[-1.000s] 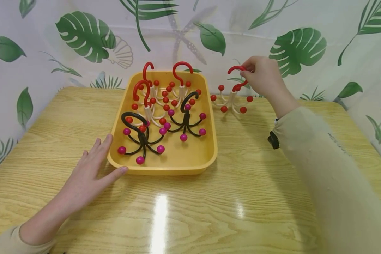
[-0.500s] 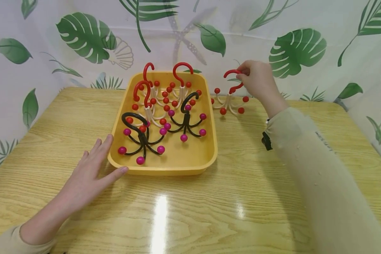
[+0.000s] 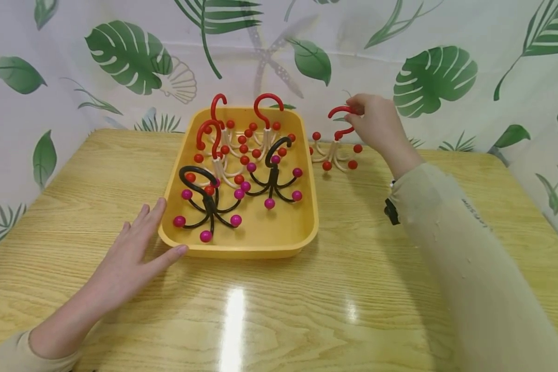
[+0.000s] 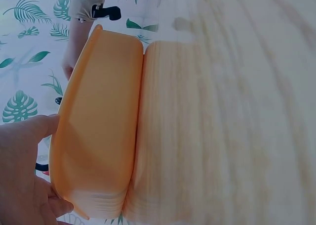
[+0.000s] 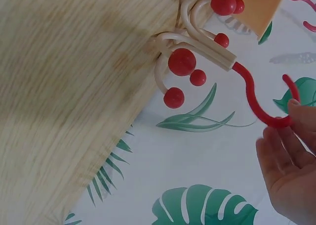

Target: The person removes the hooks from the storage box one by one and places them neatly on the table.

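My right hand (image 3: 381, 124) pinches the red curved hook of a multi-arm hanger (image 3: 336, 146) with cream arms and red ball tips. In the right wrist view, thumb and fingers hold that red hook (image 5: 252, 94). The hanger is upright just right of the yellow tray (image 3: 246, 253), near the table's back edge; whether its arms touch the table I cannot tell. My left hand (image 3: 130, 258) rests its straight fingers and thumb against the tray's front left corner. In the left wrist view, the thumb and fingers touch the tray's rim (image 4: 61, 111).
Inside the tray stand two black hangers with magenta balls, one front left (image 3: 209, 206) and one at right (image 3: 273, 178). Behind them are 3 cream hangers with red hooks, one being the nearer hanger (image 3: 217, 164). A leaf-patterned sheet (image 3: 353, 67) hangs behind the wooden table (image 3: 353, 289).
My right hand has shifted a little left with the hanger, then slightly lower, bringing it closer to the tray. The left hand and tray have stayed in place.
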Demonstrator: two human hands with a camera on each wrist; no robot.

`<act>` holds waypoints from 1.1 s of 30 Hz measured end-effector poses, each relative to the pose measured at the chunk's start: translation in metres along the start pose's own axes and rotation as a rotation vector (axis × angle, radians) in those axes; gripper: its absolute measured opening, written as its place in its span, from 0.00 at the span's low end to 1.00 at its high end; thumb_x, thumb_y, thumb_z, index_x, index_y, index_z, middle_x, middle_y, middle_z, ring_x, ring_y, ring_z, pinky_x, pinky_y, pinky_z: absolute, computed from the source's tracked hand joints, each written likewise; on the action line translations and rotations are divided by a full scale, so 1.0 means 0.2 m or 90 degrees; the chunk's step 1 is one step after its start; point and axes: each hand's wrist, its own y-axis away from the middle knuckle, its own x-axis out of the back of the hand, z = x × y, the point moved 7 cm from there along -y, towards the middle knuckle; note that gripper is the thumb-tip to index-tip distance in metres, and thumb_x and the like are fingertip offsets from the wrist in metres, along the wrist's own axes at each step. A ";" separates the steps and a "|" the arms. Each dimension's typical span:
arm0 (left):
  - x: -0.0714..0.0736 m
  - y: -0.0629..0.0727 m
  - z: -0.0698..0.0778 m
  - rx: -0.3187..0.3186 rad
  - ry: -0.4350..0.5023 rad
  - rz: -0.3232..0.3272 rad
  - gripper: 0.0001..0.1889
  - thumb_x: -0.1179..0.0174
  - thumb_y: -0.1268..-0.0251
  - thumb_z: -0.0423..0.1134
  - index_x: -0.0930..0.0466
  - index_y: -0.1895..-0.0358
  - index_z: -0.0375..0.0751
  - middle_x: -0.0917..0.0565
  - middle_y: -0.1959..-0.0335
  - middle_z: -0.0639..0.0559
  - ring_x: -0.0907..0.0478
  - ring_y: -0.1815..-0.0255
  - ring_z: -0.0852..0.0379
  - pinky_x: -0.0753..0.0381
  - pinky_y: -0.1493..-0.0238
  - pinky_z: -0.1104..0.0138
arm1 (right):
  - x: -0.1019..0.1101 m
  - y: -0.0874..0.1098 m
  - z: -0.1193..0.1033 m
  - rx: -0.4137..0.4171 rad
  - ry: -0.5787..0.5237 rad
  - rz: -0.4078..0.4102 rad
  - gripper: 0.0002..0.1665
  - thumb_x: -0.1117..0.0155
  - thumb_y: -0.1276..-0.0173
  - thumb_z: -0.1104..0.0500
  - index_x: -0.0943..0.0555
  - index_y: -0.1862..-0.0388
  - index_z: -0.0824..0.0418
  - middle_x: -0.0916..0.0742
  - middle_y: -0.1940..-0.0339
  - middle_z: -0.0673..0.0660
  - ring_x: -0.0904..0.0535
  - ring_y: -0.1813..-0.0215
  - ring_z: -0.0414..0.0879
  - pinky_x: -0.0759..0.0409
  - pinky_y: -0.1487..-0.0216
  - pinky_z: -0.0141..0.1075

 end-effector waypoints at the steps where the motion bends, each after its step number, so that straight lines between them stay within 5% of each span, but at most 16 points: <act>1: 0.00 0.00 0.00 0.000 0.000 0.000 0.48 0.49 0.35 0.64 0.66 0.23 0.49 0.57 0.23 0.45 0.66 0.24 0.44 0.68 0.28 0.45 | 0.01 0.00 -0.01 0.008 0.003 0.005 0.23 0.44 0.28 0.60 0.27 0.36 0.67 0.21 0.41 0.65 0.27 0.41 0.59 0.28 0.38 0.48; 8: 0.00 0.00 0.00 -0.004 0.002 0.005 0.48 0.49 0.35 0.64 0.67 0.23 0.50 0.57 0.23 0.45 0.66 0.24 0.44 0.68 0.28 0.45 | 0.03 0.09 -0.20 0.126 -0.015 0.026 0.24 0.41 0.29 0.58 0.26 0.36 0.63 0.22 0.39 0.59 0.29 0.39 0.54 0.29 0.37 0.44; 17: -0.01 0.00 0.00 -0.010 0.001 0.008 0.48 0.49 0.34 0.63 0.66 0.23 0.48 0.57 0.23 0.44 0.66 0.24 0.43 0.69 0.28 0.45 | -0.11 0.23 -0.48 0.309 -0.059 -0.100 0.24 0.34 0.35 0.60 0.23 0.40 0.62 0.20 0.42 0.56 0.26 0.41 0.51 0.25 0.41 0.43; 33: -0.01 0.00 0.00 -0.011 0.010 0.012 0.47 0.48 0.34 0.62 0.66 0.23 0.49 0.57 0.23 0.44 0.66 0.24 0.43 0.69 0.28 0.45 | -0.20 0.26 -0.56 0.357 -0.057 -0.082 0.12 0.35 0.36 0.66 0.16 0.53 0.64 0.15 0.57 0.56 0.21 0.55 0.47 0.21 0.49 0.37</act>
